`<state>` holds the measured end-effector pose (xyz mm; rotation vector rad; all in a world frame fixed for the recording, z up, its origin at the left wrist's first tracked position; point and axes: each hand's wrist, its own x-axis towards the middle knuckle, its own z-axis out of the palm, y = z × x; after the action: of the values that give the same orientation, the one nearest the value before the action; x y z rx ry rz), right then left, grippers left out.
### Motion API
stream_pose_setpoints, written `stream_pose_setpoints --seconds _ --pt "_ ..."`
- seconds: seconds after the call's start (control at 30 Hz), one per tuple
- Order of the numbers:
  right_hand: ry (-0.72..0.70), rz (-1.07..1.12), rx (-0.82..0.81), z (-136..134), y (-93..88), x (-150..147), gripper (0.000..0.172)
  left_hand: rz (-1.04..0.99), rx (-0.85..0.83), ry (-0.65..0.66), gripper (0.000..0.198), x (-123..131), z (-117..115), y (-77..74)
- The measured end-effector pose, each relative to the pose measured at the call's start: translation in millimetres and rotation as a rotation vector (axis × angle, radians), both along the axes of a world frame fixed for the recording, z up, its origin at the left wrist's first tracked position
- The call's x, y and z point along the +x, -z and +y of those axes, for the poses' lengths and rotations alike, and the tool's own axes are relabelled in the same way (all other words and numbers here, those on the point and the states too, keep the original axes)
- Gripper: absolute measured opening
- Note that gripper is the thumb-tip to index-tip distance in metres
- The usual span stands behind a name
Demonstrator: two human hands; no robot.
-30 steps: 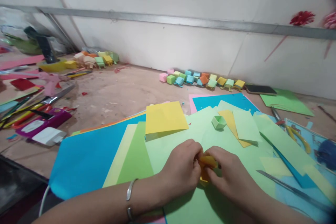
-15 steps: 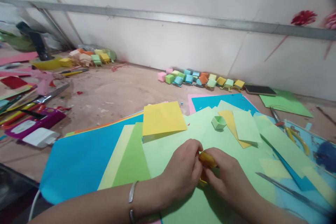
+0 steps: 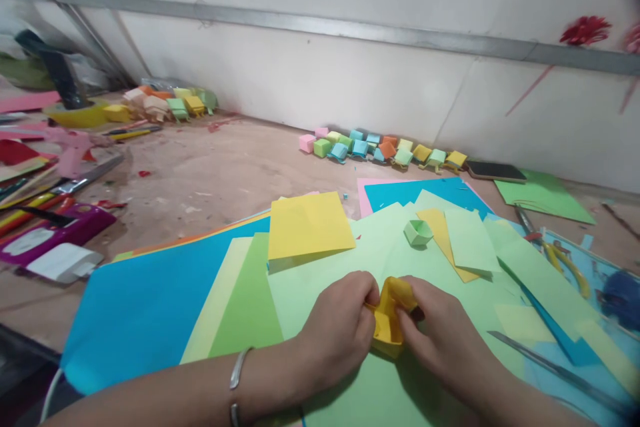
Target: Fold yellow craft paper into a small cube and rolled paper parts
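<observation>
A small yellow folded paper box (image 3: 387,327) is held between my two hands above the pale green sheets (image 3: 345,280). My left hand (image 3: 345,317) pinches its left wall, with a silver bangle on that wrist. Fingers of my right hand (image 3: 433,320) grip its right side, where a flap stands up and curls over. The inside of the box faces me in part; its outer sides are partly covered by my fingers. Beyond my hands sits a small green paper box (image 3: 419,233), and to the left lies a folded yellow sheet (image 3: 311,227).
Several small paper cubes (image 3: 360,148) line the wall, with another pile (image 3: 173,107) farther left. A pointed metal blade (image 3: 545,363) and pliers (image 3: 565,260) lie at right. Blue paper (image 3: 145,307), a purple device (image 3: 75,230) and a pink glue gun (image 3: 70,147) are at left.
My hands have moved slightly apart, and the yellow box between them is now opened out, with its inside and a raised flap showing. The view has shifted a little.
</observation>
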<state>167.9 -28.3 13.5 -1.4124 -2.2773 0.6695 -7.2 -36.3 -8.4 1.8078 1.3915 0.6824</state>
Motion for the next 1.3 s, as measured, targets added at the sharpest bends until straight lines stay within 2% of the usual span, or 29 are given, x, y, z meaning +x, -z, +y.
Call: stream_pose_setpoints --seconds 0.27,0.4,0.53,0.73,0.97,1.3 --pt "-0.012 0.009 0.028 -0.4 -1.0 0.5 0.014 0.042 0.071 0.047 0.006 1.8 -2.4 -3.3" --pt "-0.021 -0.006 0.015 -1.1 -0.6 0.7 0.014 0.058 0.025 0.025 0.010 2.8 -2.5 -5.6" --pt "-0.015 -0.024 0.031 -2.4 1.2 2.2 0.015 -0.006 0.063 0.019 0.011 2.4 -1.8 -4.7" --pt "0.016 -0.051 0.045 -1.9 1.5 3.4 0.017 -0.055 -0.026 0.003 0.013 1.3 0.7 -3.0" --pt "0.016 -0.043 0.039 -0.4 1.8 3.3 0.016 -0.079 -0.098 -0.015 0.018 0.4 2.1 -7.8" --pt "0.021 -0.057 0.071 -0.1 1.4 4.0 0.016 -0.152 -0.093 -0.035 0.016 1.3 1.7 -8.6"
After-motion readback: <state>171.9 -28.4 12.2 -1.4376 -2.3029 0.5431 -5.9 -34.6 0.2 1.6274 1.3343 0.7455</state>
